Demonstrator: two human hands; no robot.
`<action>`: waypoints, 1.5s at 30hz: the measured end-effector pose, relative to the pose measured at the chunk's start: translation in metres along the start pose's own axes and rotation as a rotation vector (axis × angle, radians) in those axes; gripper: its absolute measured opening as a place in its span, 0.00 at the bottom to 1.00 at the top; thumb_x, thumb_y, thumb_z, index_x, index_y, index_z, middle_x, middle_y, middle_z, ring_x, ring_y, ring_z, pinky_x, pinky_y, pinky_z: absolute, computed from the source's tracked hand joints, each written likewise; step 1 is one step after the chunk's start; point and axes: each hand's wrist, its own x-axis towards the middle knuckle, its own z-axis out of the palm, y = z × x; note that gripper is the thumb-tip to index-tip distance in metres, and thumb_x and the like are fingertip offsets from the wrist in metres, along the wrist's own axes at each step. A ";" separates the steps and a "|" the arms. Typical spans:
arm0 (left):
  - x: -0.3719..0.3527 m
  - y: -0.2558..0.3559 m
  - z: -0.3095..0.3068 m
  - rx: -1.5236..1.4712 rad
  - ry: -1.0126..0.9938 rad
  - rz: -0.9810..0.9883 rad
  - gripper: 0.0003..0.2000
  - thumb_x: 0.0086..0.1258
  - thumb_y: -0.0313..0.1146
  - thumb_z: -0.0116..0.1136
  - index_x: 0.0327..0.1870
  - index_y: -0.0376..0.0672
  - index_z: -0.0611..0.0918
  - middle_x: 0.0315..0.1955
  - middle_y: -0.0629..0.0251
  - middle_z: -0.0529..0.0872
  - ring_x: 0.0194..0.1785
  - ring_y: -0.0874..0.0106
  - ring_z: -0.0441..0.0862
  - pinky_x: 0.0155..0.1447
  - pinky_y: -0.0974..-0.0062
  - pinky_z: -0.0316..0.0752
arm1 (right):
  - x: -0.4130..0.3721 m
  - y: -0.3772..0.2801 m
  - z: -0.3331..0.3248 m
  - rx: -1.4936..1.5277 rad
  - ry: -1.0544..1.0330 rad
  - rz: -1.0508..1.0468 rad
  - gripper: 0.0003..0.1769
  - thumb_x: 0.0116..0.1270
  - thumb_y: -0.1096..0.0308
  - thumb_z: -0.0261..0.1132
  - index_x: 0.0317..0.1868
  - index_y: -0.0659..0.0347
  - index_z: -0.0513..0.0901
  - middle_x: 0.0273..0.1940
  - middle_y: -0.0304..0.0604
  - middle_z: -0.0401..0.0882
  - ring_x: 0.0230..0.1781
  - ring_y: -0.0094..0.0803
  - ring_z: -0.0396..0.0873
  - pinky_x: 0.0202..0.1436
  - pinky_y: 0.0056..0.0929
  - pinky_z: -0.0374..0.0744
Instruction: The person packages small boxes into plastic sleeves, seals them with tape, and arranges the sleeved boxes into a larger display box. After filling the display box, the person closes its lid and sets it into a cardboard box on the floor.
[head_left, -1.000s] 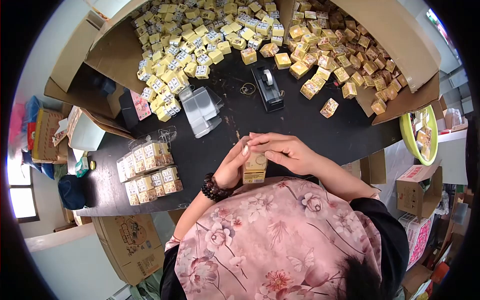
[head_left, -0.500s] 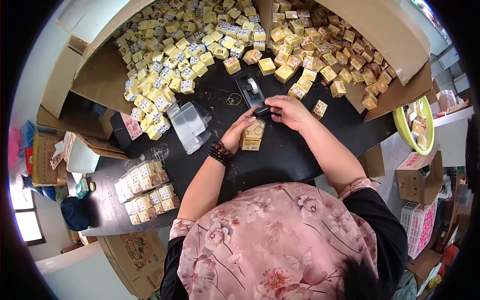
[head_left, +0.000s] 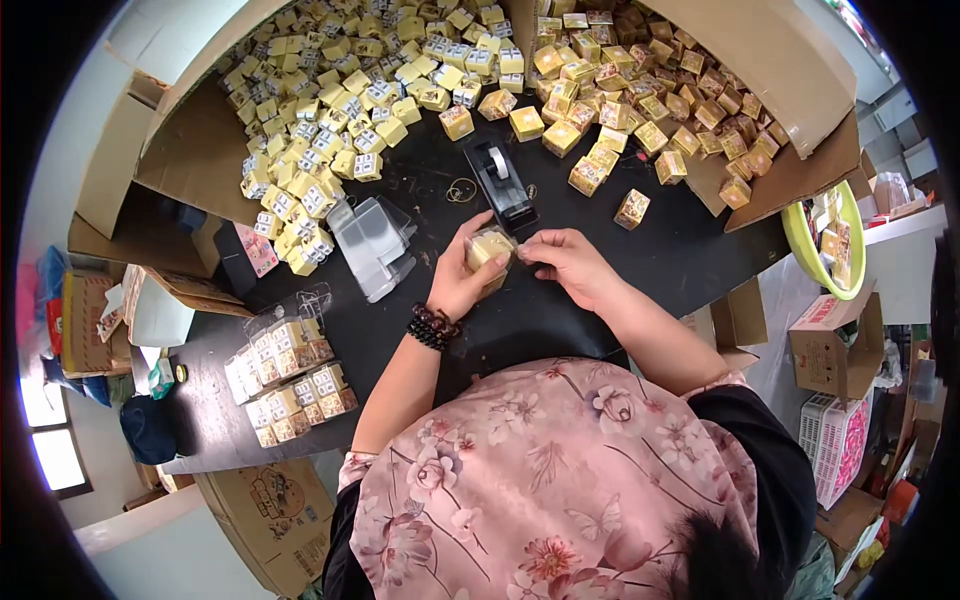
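Note:
My left hand (head_left: 462, 282) is wrapped round a small yellow box (head_left: 491, 246) that seems to have a clear plastic cover, its thumb lying across the top. At the box's right side, my right hand (head_left: 568, 264) has its thumb and fingertips pinched together; whatever they hold is too small to make out. Just beyond both hands stands a black tape dispenser (head_left: 506, 190) with a white roll of tape (head_left: 497, 162). A thin ring-shaped band (head_left: 461, 190) lies left of the dispenser.
Heaps of small yellow boxes (head_left: 350, 110) and orange-yellow boxes (head_left: 690, 100) spill from cardboard cartons at the back. Clear plastic cases (head_left: 370, 245) lie to the left. Packed rows of boxes (head_left: 290, 385) stand at the front left. A green-rimmed basket (head_left: 797, 240) is at the right.
My right hand has come back from the tape dispenser to the box's right side. My left hand has turned and tilted the box, its thumb now over the top.

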 end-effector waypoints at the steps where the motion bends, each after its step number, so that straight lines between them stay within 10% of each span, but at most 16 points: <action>1: -0.003 0.010 0.002 0.067 -0.005 -0.024 0.31 0.69 0.30 0.63 0.72 0.41 0.65 0.53 0.63 0.79 0.55 0.75 0.76 0.63 0.74 0.71 | -0.002 -0.003 0.004 -0.073 -0.002 0.041 0.08 0.67 0.61 0.68 0.34 0.55 0.85 0.33 0.29 0.81 0.36 0.18 0.76 0.37 0.18 0.69; 8: -0.009 0.020 0.011 0.154 -0.018 0.084 0.29 0.70 0.32 0.62 0.71 0.40 0.67 0.53 0.63 0.79 0.55 0.75 0.77 0.62 0.75 0.72 | 0.002 0.022 0.000 -0.195 -0.011 -0.060 0.14 0.66 0.57 0.71 0.28 0.57 0.84 0.26 0.31 0.78 0.24 0.21 0.70 0.28 0.23 0.67; 10: -0.006 0.010 0.016 -0.240 0.005 0.004 0.27 0.71 0.32 0.61 0.69 0.40 0.68 0.52 0.63 0.80 0.54 0.74 0.78 0.60 0.75 0.73 | 0.000 0.030 0.002 -0.598 0.168 -0.580 0.17 0.64 0.58 0.72 0.28 0.64 0.82 0.22 0.36 0.73 0.22 0.26 0.70 0.26 0.27 0.68; 14: 0.009 0.001 0.012 -0.457 0.015 -0.102 0.23 0.76 0.34 0.54 0.70 0.38 0.67 0.53 0.64 0.80 0.55 0.75 0.78 0.61 0.77 0.72 | 0.006 0.025 -0.001 -0.814 0.119 -0.811 0.15 0.61 0.62 0.74 0.31 0.65 0.80 0.27 0.40 0.72 0.25 0.29 0.71 0.28 0.29 0.70; 19: 0.035 -0.020 -0.009 -0.317 -0.056 -0.282 0.25 0.79 0.42 0.47 0.71 0.40 0.68 0.52 0.65 0.80 0.53 0.75 0.80 0.59 0.75 0.75 | 0.091 0.020 -0.034 -0.683 0.282 -0.647 0.10 0.66 0.65 0.70 0.34 0.64 0.83 0.32 0.34 0.74 0.27 0.22 0.69 0.35 0.23 0.71; 22: 0.037 -0.018 -0.008 -0.408 -0.041 -0.300 0.25 0.79 0.44 0.46 0.70 0.40 0.69 0.52 0.65 0.80 0.53 0.74 0.80 0.58 0.74 0.75 | 0.092 -0.012 -0.036 -0.108 0.055 -0.001 0.05 0.67 0.64 0.68 0.36 0.56 0.86 0.28 0.27 0.78 0.28 0.15 0.69 0.33 0.20 0.68; 30: 0.038 -0.018 -0.003 -0.466 -0.001 -0.329 0.26 0.78 0.49 0.45 0.69 0.41 0.71 0.49 0.63 0.82 0.49 0.71 0.83 0.54 0.71 0.79 | 0.055 0.030 -0.026 -0.486 0.211 -0.160 0.09 0.68 0.66 0.65 0.35 0.63 0.85 0.28 0.30 0.79 0.28 0.17 0.72 0.28 0.20 0.68; 41: -0.012 0.026 0.013 -0.864 0.318 -0.211 0.26 0.76 0.61 0.41 0.53 0.47 0.78 0.41 0.62 0.86 0.44 0.66 0.85 0.45 0.65 0.82 | -0.016 0.018 0.033 -0.197 -0.042 -0.106 0.12 0.69 0.61 0.68 0.32 0.61 0.85 0.26 0.29 0.77 0.25 0.14 0.66 0.29 0.16 0.63; 45: -0.039 0.031 0.012 -1.078 0.229 -0.238 0.31 0.74 0.68 0.35 0.52 0.49 0.78 0.42 0.64 0.86 0.47 0.65 0.84 0.51 0.57 0.78 | -0.022 0.023 0.040 -0.538 -0.053 -0.502 0.16 0.67 0.64 0.69 0.27 0.68 0.82 0.23 0.37 0.76 0.24 0.22 0.70 0.30 0.23 0.67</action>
